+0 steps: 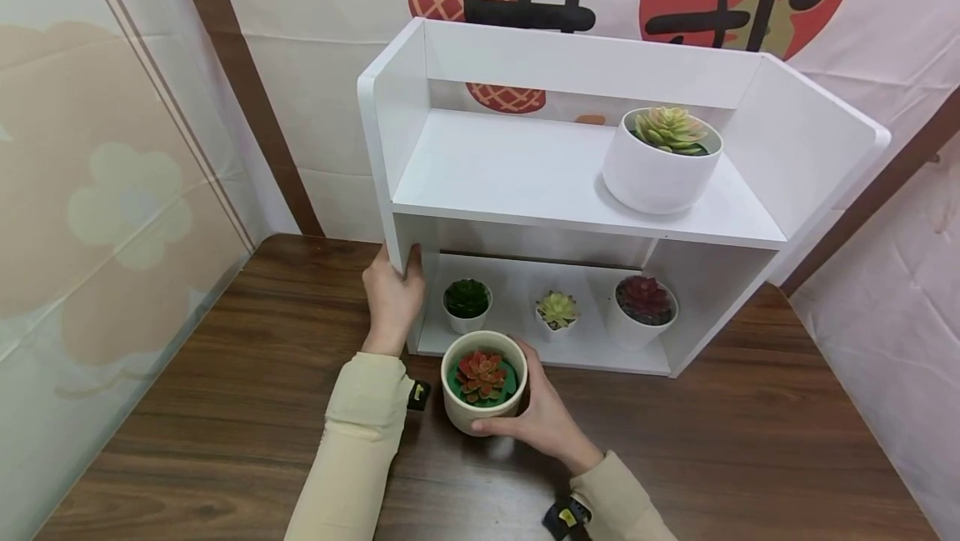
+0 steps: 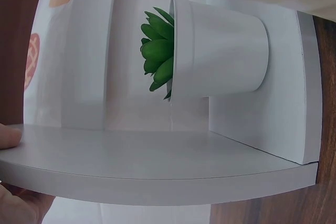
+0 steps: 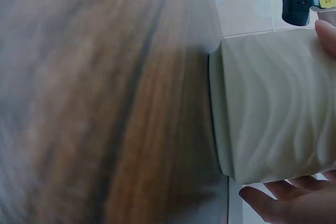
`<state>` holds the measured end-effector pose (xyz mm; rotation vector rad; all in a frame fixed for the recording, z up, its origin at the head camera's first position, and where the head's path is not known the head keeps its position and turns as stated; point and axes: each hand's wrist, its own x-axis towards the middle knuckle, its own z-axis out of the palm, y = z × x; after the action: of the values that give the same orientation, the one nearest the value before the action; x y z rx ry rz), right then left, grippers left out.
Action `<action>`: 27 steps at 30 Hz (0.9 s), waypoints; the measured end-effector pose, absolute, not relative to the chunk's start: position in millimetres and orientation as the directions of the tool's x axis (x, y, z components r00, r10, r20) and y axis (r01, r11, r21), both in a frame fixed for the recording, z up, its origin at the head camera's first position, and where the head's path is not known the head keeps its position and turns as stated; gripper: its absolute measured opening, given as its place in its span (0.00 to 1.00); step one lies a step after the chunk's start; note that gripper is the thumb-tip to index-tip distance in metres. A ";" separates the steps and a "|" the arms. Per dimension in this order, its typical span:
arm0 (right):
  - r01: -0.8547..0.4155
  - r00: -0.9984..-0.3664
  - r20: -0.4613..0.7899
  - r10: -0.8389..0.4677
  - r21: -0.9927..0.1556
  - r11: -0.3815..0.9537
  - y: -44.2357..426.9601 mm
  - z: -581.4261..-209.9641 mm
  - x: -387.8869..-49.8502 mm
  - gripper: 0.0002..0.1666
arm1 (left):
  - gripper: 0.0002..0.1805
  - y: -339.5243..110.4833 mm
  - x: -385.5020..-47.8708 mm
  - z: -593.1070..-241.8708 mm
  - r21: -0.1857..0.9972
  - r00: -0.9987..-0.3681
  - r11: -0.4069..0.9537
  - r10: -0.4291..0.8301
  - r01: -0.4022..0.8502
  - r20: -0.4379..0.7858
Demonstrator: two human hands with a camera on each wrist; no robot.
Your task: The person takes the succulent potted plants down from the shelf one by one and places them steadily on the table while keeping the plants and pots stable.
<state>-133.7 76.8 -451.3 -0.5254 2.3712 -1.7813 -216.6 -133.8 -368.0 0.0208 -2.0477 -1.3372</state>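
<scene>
My left hand (image 1: 393, 301) grips the left side panel of a white two-tier shelf (image 1: 502, 170), thumb and fingers on opposite faces of the panel (image 2: 147, 163). In front of the shelf, my right hand (image 1: 553, 418) holds a cream pot (image 1: 459, 414) upright, with a red succulent (image 1: 482, 374) inside it. Wavy ridges cover this pot's wall (image 3: 278, 108) in the right wrist view. Whether its base touches the table cannot be told. Nearest the left hand on the lower tier stands a small white pot with a green succulent (image 1: 467, 298).
Also on the lower tier are a small pale-green succulent (image 1: 557, 308) and a white pot with a dark red one (image 1: 643, 301). A large white pot (image 1: 662, 170) stands on the upper tier's right. Below everything lies a brown wooden table (image 1: 225, 433); printed cloth (image 1: 322, 82) hangs behind.
</scene>
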 end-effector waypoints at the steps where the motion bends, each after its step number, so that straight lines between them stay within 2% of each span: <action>1: -0.201 -0.932 0.105 -0.348 -0.946 0.252 77.3 -450.1 -133.5 0.68 | 0.15 -133.8 -216.5 -367.8 0.815 -0.768 0.470 -0.363 0.338 0.527; 14: -0.244 -0.926 0.162 -0.341 -0.946 0.215 84.2 -428.8 -128.2 0.66 | 0.15 -134.3 -217.2 -367.5 0.826 -0.783 0.461 -0.359 0.324 0.508; 27: -0.335 -0.913 0.253 -0.319 -0.912 0.237 88.9 -411.0 -123.1 0.65 | 0.15 -133.7 -217.3 -368.2 0.827 -0.782 0.458 -0.362 0.325 0.507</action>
<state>-123.1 88.9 -411.0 -0.6565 2.4813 -1.8360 -217.3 -133.7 -368.2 0.0305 -2.0603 -1.3613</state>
